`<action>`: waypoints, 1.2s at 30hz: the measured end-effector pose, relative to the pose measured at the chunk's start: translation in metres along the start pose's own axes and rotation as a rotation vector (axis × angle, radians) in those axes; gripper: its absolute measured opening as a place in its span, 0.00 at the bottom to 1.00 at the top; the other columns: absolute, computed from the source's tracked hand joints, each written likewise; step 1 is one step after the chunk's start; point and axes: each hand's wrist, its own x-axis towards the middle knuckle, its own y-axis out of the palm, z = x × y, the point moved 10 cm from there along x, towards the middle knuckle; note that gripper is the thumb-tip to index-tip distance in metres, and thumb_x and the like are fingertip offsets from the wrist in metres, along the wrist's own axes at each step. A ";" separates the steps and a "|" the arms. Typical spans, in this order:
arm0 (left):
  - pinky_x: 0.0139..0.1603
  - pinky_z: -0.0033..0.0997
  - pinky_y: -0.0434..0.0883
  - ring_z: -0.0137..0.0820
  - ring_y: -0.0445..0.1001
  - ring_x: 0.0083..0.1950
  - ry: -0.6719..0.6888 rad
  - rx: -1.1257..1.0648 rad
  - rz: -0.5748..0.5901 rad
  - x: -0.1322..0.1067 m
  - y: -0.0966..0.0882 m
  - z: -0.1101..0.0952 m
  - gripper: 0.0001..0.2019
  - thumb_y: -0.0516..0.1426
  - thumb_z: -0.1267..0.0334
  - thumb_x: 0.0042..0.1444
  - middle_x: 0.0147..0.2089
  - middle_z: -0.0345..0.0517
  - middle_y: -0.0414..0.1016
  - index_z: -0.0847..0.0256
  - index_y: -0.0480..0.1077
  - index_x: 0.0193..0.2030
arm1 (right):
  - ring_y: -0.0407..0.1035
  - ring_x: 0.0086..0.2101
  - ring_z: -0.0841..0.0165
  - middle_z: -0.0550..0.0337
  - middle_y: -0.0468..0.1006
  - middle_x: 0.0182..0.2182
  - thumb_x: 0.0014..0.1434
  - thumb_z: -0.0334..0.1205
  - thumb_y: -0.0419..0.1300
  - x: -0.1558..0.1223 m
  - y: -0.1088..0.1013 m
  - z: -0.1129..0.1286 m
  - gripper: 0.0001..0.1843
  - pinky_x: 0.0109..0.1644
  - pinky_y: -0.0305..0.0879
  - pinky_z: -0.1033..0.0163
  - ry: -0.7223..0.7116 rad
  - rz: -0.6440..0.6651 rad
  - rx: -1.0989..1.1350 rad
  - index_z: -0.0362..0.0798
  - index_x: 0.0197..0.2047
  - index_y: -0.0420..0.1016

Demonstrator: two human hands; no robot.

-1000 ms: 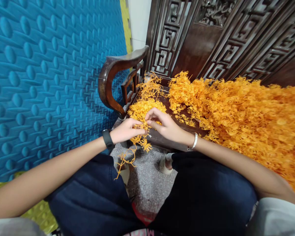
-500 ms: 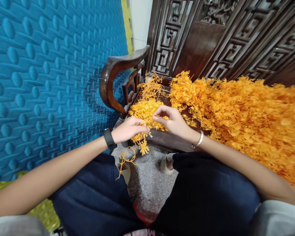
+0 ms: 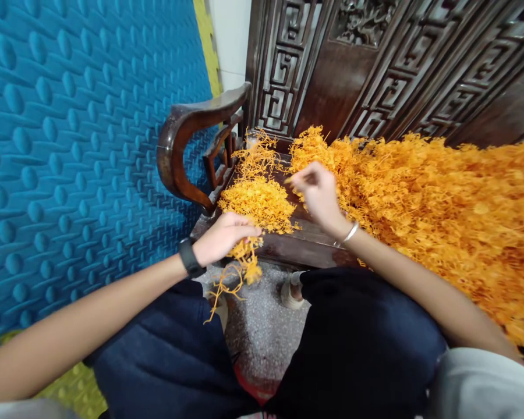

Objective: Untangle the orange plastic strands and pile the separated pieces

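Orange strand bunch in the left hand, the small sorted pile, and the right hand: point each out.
orange strand bunch (image 3: 247,265), head view, on the clump hanging below the fingers.
small sorted pile (image 3: 257,203), head view, its middle.
right hand (image 3: 318,195), head view, back of the hand.

A dark carved wooden bench (image 3: 305,247) carries a small orange sprig heap (image 3: 257,201) beside a large orange pile (image 3: 441,203).

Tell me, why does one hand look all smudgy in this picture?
In the head view, the right hand is motion-blurred by the big orange pile; the left hand, gripping an orange bunch, looks sharp; the blue wall bends from lens distortion.
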 end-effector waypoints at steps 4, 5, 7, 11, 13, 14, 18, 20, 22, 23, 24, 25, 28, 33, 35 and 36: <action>0.22 0.26 0.50 0.21 0.52 0.20 -0.009 0.014 -0.016 -0.007 -0.001 0.007 0.16 0.56 0.54 0.48 0.17 0.34 0.56 0.62 0.62 0.18 | 0.63 0.25 0.72 0.62 0.69 0.23 0.49 0.33 0.58 0.010 -0.047 -0.052 0.03 0.31 0.62 0.64 0.175 -0.152 0.009 0.47 0.26 0.66; 0.22 0.25 0.50 0.21 0.51 0.20 -0.002 0.028 -0.015 -0.007 -0.001 0.008 0.17 0.56 0.53 0.49 0.16 0.33 0.55 0.62 0.61 0.17 | 0.64 0.25 0.72 0.62 0.70 0.23 0.49 0.34 0.58 0.010 -0.040 -0.064 0.02 0.31 0.62 0.64 0.208 -0.055 -0.024 0.46 0.27 0.68; 0.22 0.24 0.50 0.20 0.50 0.20 0.020 0.055 0.014 -0.004 0.003 0.010 0.19 0.57 0.53 0.49 0.16 0.32 0.52 0.62 0.58 0.16 | 0.64 0.24 0.72 0.62 0.70 0.21 0.50 0.34 0.58 0.001 -0.014 -0.085 0.02 0.30 0.62 0.65 0.269 0.188 -0.125 0.44 0.28 0.71; 0.22 0.24 0.51 0.20 0.49 0.21 0.051 0.104 0.090 -0.001 0.010 0.012 0.20 0.57 0.53 0.49 0.17 0.31 0.51 0.62 0.56 0.16 | 0.65 0.22 0.74 0.64 0.71 0.19 0.49 0.28 0.57 -0.017 0.013 -0.117 0.09 0.29 0.61 0.68 0.343 0.370 -0.373 0.40 0.37 0.72; 0.23 0.24 0.51 0.20 0.51 0.21 0.045 0.128 0.087 -0.002 0.009 0.012 0.18 0.57 0.53 0.49 0.18 0.32 0.53 0.63 0.59 0.18 | 0.66 0.23 0.74 0.62 0.73 0.20 0.47 0.27 0.60 -0.018 0.015 -0.122 0.08 0.28 0.61 0.69 0.337 0.375 -0.454 0.40 0.34 0.73; 0.24 0.24 0.52 0.20 0.52 0.22 0.045 0.139 0.080 -0.003 0.008 0.011 0.17 0.58 0.53 0.49 0.19 0.32 0.54 0.63 0.61 0.19 | 0.66 0.23 0.74 0.60 0.74 0.22 0.47 0.27 0.61 -0.018 0.017 -0.123 0.06 0.28 0.61 0.69 0.317 0.399 -0.501 0.40 0.32 0.73; 0.28 0.25 0.57 0.22 0.58 0.24 0.074 0.168 0.067 -0.006 0.004 0.003 0.16 0.59 0.53 0.47 0.21 0.35 0.61 0.64 0.66 0.22 | 0.69 0.26 0.73 0.57 0.78 0.25 0.49 0.27 0.60 -0.018 0.025 -0.124 0.02 0.30 0.61 0.70 0.219 0.525 -0.703 0.41 0.28 0.75; 0.30 0.26 0.60 0.23 0.61 0.26 0.080 0.154 0.055 -0.007 -0.001 0.001 0.15 0.61 0.53 0.44 0.23 0.36 0.64 0.64 0.66 0.24 | 0.70 0.27 0.72 0.56 0.78 0.26 0.49 0.26 0.60 -0.018 0.026 -0.125 0.04 0.31 0.61 0.70 0.209 0.547 -0.734 0.41 0.28 0.76; 0.32 0.27 0.62 0.24 0.64 0.27 0.067 0.110 0.029 -0.008 -0.008 0.002 0.15 0.62 0.54 0.43 0.25 0.37 0.67 0.64 0.68 0.26 | 0.70 0.28 0.71 0.55 0.78 0.26 0.48 0.27 0.60 -0.020 0.026 -0.127 0.04 0.31 0.61 0.69 0.208 0.559 -0.754 0.41 0.29 0.77; 0.33 0.28 0.63 0.25 0.65 0.28 0.056 0.085 0.010 -0.008 -0.013 0.004 0.15 0.63 0.54 0.42 0.26 0.37 0.69 0.64 0.68 0.28 | 0.70 0.28 0.70 0.54 0.78 0.27 0.48 0.28 0.61 -0.021 0.027 -0.126 0.04 0.32 0.60 0.68 0.199 0.567 -0.771 0.41 0.29 0.77; 0.33 0.28 0.64 0.25 0.66 0.28 0.043 0.065 -0.010 -0.008 -0.017 0.006 0.15 0.64 0.55 0.41 0.27 0.38 0.70 0.64 0.69 0.30 | 0.70 0.30 0.69 0.53 0.78 0.28 0.49 0.29 0.61 -0.022 0.028 -0.122 0.04 0.32 0.60 0.67 0.176 0.571 -0.798 0.41 0.30 0.77; 0.34 0.28 0.64 0.26 0.67 0.28 0.030 0.050 -0.030 -0.008 -0.020 0.008 0.16 0.64 0.56 0.40 0.27 0.38 0.71 0.64 0.69 0.31 | 0.70 0.31 0.68 0.51 0.77 0.29 0.49 0.30 0.61 -0.023 0.029 -0.116 0.04 0.33 0.60 0.67 0.134 0.570 -0.831 0.41 0.30 0.76; 0.36 0.30 0.66 0.28 0.70 0.30 0.026 0.044 -0.067 -0.008 -0.026 0.009 0.16 0.65 0.57 0.39 0.29 0.41 0.74 0.65 0.71 0.32 | 0.69 0.34 0.67 0.50 0.76 0.32 0.54 0.32 0.57 -0.026 0.040 -0.073 0.05 0.37 0.60 0.65 -0.076 0.559 -0.818 0.41 0.31 0.75; 0.39 0.29 0.67 0.28 0.71 0.34 0.096 0.079 -0.072 -0.007 -0.025 0.000 0.11 0.62 0.59 0.45 0.33 0.44 0.77 0.64 0.75 0.32 | 0.69 0.35 0.71 0.57 0.76 0.35 0.63 0.44 0.50 -0.044 0.063 0.016 0.13 0.40 0.62 0.65 -0.215 0.631 -0.230 0.45 0.39 0.71; 0.37 0.29 0.67 0.28 0.71 0.32 0.091 0.076 -0.081 -0.007 -0.025 0.000 0.11 0.62 0.59 0.46 0.32 0.44 0.77 0.65 0.75 0.33 | 0.68 0.34 0.72 0.58 0.75 0.35 0.59 0.48 0.55 -0.055 0.072 0.035 0.15 0.40 0.63 0.65 -0.209 0.715 -0.120 0.45 0.42 0.69; 0.36 0.29 0.67 0.28 0.71 0.32 0.090 0.071 -0.082 -0.007 -0.025 0.000 0.12 0.62 0.58 0.46 0.32 0.44 0.77 0.65 0.75 0.33 | 0.68 0.34 0.72 0.58 0.75 0.35 0.55 0.49 0.59 -0.059 0.076 0.039 0.17 0.39 0.63 0.65 -0.192 0.752 -0.097 0.45 0.43 0.68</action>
